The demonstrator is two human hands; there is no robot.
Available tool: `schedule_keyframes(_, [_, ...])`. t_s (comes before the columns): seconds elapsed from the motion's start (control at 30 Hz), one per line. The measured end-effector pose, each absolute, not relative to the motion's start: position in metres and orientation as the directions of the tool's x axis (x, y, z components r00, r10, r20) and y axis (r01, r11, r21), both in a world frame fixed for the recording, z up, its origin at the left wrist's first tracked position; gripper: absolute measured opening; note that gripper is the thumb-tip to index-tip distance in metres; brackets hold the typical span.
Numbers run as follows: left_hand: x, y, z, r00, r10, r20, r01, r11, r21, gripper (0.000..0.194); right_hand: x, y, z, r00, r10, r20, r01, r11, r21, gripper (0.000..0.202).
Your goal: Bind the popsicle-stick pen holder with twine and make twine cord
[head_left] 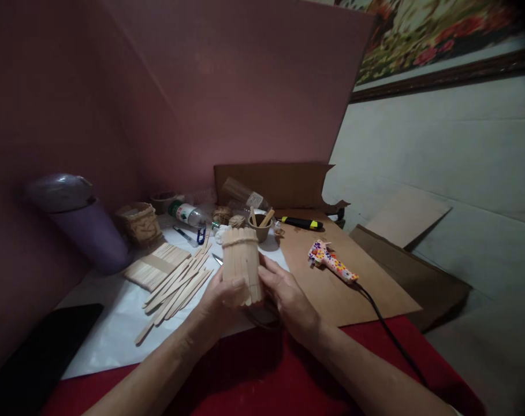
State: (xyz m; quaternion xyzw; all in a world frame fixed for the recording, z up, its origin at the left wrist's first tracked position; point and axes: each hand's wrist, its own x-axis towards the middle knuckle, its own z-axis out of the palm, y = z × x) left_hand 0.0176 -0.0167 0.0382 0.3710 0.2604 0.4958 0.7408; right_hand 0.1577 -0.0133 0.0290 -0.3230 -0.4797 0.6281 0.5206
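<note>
Between my two hands is a small cup-like holder of wooden craft sticks (241,263), set side by side, with a band of twine near its top. My left hand (221,297) grips it from the left, thumb across its front. On its right side my right hand (283,289) is closed against it, with some fingers hidden behind. Loose craft sticks (175,294) lie on white paper to the left, beside a banded bundle of sticks (157,266). A floral-patterned hot glue gun (331,263) lies on cardboard to the right.
A purple bottle (86,225) and a twine-wrapped container (140,222) stand at left. Behind are plastic bottles (187,214), twine balls (222,215) and a small pot (261,226) with sticks. A black-and-yellow utility knife (302,223) lies on the cardboard (366,277). The glue gun's cord (387,329) trails over the red cloth.
</note>
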Motion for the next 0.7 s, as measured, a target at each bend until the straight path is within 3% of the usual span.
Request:
schedule_keyframes(0.13, [0.005, 0.0, 0.044, 0.057, 0.993, 0.101, -0.529, -0.056, 0.847, 0.048, 0.168, -0.003, 0.024, 0.035, 0.969, 0.244, -0.137, 0.246, -0.96, 0.046])
schedule_keyframes(0.23, [-0.006, 0.013, 0.043, -0.102, 0.988, 0.116, -0.532, -0.153, 0.833, 0.037, 0.172, 0.001, 0.02, 0.052, 0.934, 0.354, 0.191, 0.339, -0.921, 0.033])
schedule_keyframes(0.3, [-0.011, 0.018, 0.041, -0.122, 0.99, 0.073, -0.562, -0.129, 0.817, 0.031, 0.171, 0.0, 0.016, -0.044, 0.91, 0.412, 0.468, 0.383, -0.796, 0.024])
schedule_keyframes(0.4, [-0.013, 0.021, 0.04, -0.105, 0.994, 0.025, -0.617, -0.085, 0.782, 0.028, 0.168, -0.005, 0.011, -0.205, 0.881, 0.426, 0.774, 0.412, -0.48, 0.02])
schedule_keyframes(0.53, [-0.016, 0.021, 0.041, -0.087, 0.996, -0.027, -0.672, -0.039, 0.739, 0.022, 0.169, -0.012, 0.011, -0.301, 0.887, 0.351, 0.904, 0.383, -0.191, 0.022])
schedule_keyframes(0.7, [-0.021, 0.024, 0.039, -0.108, 0.994, -0.017, -0.709, -0.065, 0.702, 0.019, 0.173, -0.016, 0.015, -0.4, 0.878, 0.264, 0.893, 0.439, -0.105, 0.019])
